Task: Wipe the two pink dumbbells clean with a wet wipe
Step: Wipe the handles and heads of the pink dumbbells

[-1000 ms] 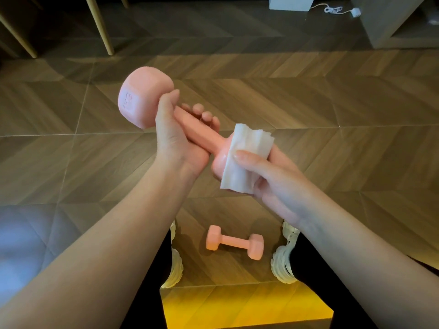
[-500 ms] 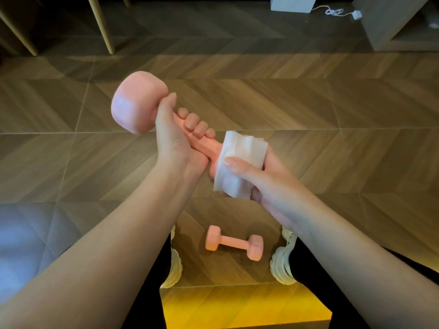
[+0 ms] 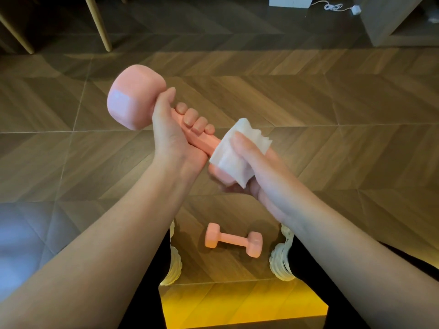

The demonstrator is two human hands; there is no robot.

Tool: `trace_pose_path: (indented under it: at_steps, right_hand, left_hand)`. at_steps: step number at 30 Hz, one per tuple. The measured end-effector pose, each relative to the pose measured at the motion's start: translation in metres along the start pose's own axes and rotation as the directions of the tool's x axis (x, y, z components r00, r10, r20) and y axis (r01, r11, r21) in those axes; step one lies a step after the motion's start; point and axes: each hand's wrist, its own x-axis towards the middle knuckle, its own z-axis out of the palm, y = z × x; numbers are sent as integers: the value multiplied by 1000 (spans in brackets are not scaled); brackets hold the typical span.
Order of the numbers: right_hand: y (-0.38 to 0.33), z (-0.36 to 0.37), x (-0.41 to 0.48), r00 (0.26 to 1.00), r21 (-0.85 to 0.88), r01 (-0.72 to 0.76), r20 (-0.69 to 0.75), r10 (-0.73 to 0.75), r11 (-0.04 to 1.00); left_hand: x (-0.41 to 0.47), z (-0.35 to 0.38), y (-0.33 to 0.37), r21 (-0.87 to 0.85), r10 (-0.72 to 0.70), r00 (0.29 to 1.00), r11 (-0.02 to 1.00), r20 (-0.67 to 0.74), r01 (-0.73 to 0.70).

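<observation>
left hand (image 3: 171, 141) grips the raised dumbbell (image 3: 134, 103) mid-bar, right hand (image 3: 259, 172) clamps the wet wipe (image 3: 225, 159) round its 5 o'clock head; twisting the bar should reach every face; second dumbbell (image 3: 234, 239) lies at 6 o'clock

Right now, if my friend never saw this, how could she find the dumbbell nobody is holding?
Look down at the wooden floor, low in the view, between the two white frilly cuffs at the person's legs. A pink dumbbell lies there on its side. Unlike the raised dumbbell, which the left hand grips while the right hand holds a white wipe on it, nothing touches this one.
</observation>
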Motion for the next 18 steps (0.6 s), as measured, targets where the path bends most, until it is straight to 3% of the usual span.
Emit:
trace_pose_path:
  at_steps: [5,9,12,15,18]
  right_hand:
    - [-5,-11,-2,988,97,-47,151,32,994]
    - [2,-1,-4,1000,-50,16,16,-15,999]
    - [-2,0,-2,998,-15,-47,-34,46,999]
    - [-10,-8,-3,976,97,-194,123,182,976]
    - [-10,-13,-6,972,228,-192,181,153,954]
  left_hand:
    - [3,3,7,-25,9,1000,1000,-10,-9]
    - [0,0,2,-16,-5,1000,1000,-8,5]
    - [-2,3,1,13,-3,1000,1000,15,3]
    - [-1,4,4,-7,4,1000,1000,27,-4]
    - [-1,4,1,36,27,1000,999,-7,-27]
